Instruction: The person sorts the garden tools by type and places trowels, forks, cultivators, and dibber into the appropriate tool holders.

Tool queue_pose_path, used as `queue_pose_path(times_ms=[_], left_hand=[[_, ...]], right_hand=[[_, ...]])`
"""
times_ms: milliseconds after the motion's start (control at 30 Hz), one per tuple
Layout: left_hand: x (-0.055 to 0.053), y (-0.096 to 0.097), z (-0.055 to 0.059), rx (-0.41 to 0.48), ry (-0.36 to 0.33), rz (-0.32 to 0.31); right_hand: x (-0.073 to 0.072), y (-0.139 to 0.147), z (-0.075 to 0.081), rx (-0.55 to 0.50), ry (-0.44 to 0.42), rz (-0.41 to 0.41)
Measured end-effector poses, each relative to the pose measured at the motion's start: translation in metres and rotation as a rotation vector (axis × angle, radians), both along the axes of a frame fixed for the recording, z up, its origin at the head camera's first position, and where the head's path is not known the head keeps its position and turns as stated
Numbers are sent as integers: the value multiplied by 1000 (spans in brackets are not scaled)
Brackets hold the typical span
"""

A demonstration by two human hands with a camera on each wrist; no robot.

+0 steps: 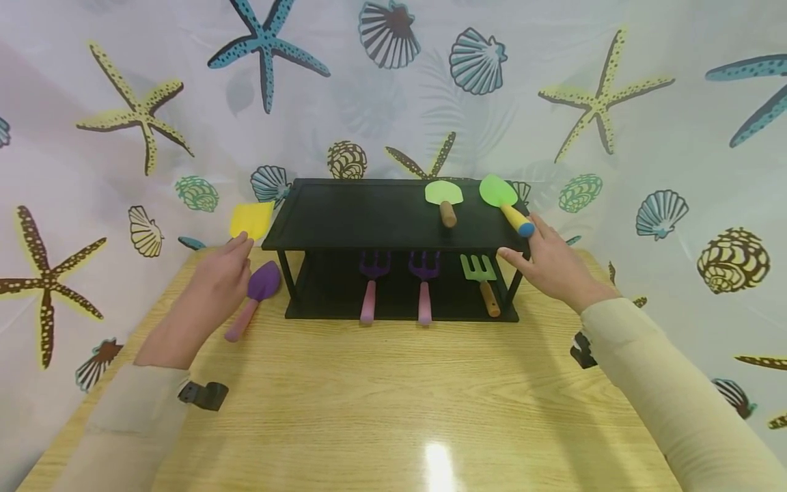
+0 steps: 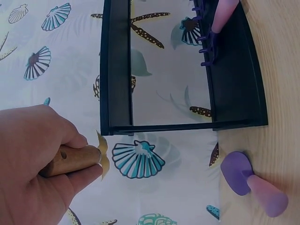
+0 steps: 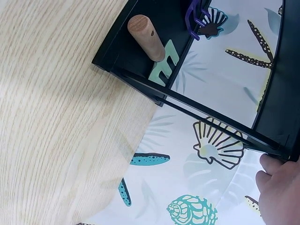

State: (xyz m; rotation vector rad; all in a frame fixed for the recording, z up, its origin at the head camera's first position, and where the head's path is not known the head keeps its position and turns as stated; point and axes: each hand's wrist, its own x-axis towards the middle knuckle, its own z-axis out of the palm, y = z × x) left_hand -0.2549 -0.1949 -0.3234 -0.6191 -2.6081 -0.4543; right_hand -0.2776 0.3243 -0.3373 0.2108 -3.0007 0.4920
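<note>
My left hand (image 1: 224, 273) grips the wooden handle (image 2: 75, 159) of a small toy spade with a flat yellow blade (image 1: 252, 220). It is raised just left of a two-tier black shelf (image 1: 356, 212). Below that hand, a purple trowel (image 1: 264, 280) with a pink handle lies on the table. My right hand (image 1: 553, 263) holds the shelf at its upper right front corner, thumb at the front edge. Close by its fingers is the blue end of a green trowel (image 1: 498, 191) with a yellow handle, on the top tier. A pale green spade (image 1: 444, 193) with a wooden handle lies left of it.
On the lower tier are two purple forks (image 1: 375, 266) with pink handles and a green fork (image 1: 478, 268) with a wooden handle. The wooden table (image 1: 369, 389) extends in front. A white curtain (image 1: 393, 123) printed with shells and starfish hangs behind and at both sides.
</note>
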Motion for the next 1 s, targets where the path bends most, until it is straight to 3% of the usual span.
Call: queue_pose_path(times_ms=[233, 367, 567, 767, 1000], left_hand=[[-7, 19, 12, -76, 25, 0], [-12, 30, 17, -53, 7, -31], [-21, 49, 24, -76, -110, -17], [-38, 76, 27, -92, -257, 25], [-51, 106, 21, -94, -258, 24]], right_hand=[[0, 1, 1, -8, 4, -1], [-1, 1, 0, -8, 3, 1], [-1, 1, -1, -14, 6, 0], [-1, 2, -2, -6, 10, -5], [-2, 2, -2, 8, 15, -3]])
